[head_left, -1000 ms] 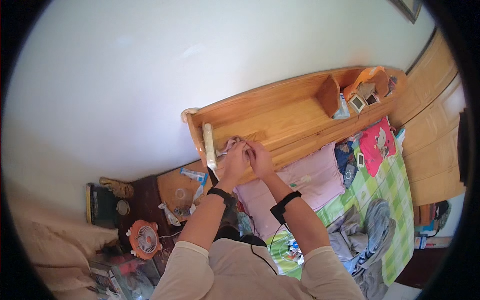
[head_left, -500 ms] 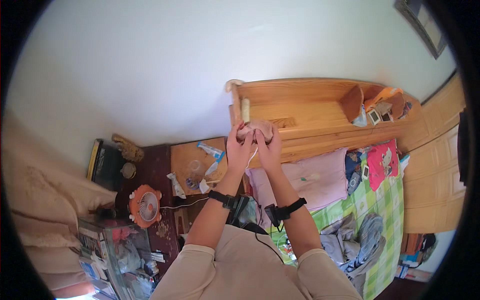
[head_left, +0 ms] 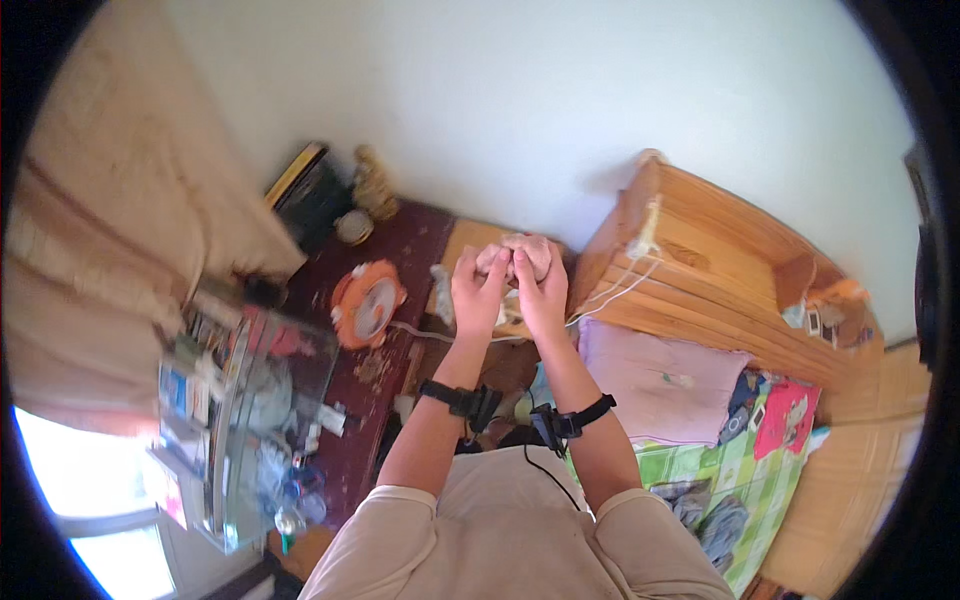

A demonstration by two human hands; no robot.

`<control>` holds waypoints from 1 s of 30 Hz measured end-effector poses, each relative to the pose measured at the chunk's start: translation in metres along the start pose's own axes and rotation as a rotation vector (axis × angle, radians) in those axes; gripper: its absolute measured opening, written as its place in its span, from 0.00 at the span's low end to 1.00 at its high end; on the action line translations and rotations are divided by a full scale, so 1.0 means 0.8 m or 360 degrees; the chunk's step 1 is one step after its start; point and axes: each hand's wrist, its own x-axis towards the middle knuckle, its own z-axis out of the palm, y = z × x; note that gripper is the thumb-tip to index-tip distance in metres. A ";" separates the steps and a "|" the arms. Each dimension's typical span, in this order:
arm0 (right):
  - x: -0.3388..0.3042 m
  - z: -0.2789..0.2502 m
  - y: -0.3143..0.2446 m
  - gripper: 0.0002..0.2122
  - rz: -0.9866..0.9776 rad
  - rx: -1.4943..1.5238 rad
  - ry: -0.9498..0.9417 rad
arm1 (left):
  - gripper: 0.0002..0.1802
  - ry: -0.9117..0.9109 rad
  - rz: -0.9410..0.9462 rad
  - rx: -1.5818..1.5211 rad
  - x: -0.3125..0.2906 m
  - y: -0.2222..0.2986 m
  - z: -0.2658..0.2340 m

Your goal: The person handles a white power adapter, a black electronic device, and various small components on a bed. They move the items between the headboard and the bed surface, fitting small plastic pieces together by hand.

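A crumpled, pale pinkish bundle that looks like cloth (head_left: 533, 250) is held up in front of me between both hands. My left hand (head_left: 477, 290) grips its left side, and my right hand (head_left: 543, 298) grips the right. Both thumbs lie side by side on the near face of the bundle, while the other fingers curl round behind it and are partly hidden. Beyond and below the hands is a light wooden board (head_left: 470, 238) with small items, partly covered by my arms.
An orange fan (head_left: 368, 304) stands on the dark red table (head_left: 418, 240), its white cord (head_left: 450, 337) running behind my forearms. A glass tank (head_left: 285, 390) stands nearer on the left. Right are a wooden headboard (head_left: 710, 240), a pink pillow (head_left: 655, 385) and a green checked bed (head_left: 770, 480).
My view has turned left: the fan, table and headboard sit farther right, and a bright window shows at lower left. Both hands still grip the bundle.
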 end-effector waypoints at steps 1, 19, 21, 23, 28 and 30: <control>-0.017 0.020 -0.002 0.17 0.0033 0.0011 -0.0063 | 0.12 0.0043 0.0010 0.0080 -0.010 0.013 -0.026; -0.306 0.261 0.168 0.19 0.0608 -0.0093 -0.1249 | 0.20 0.1264 -0.0409 -0.0462 -0.193 -0.087 -0.419; -0.320 0.265 0.209 0.20 0.0782 -0.0090 -0.1271 | 0.22 0.1353 -0.0590 -0.0252 -0.203 -0.121 -0.436; -0.330 0.263 0.244 0.20 0.0849 -0.0248 -0.1293 | 0.24 0.1370 -0.0670 -0.0345 -0.211 -0.149 -0.448; -0.325 0.268 0.343 0.24 0.0656 -0.0655 -0.1532 | 0.27 0.1479 -0.0833 -0.0330 -0.204 -0.226 -0.469; -0.322 0.279 0.358 0.25 0.0615 -0.0774 -0.1607 | 0.27 0.1521 -0.0794 -0.0246 -0.198 -0.260 -0.484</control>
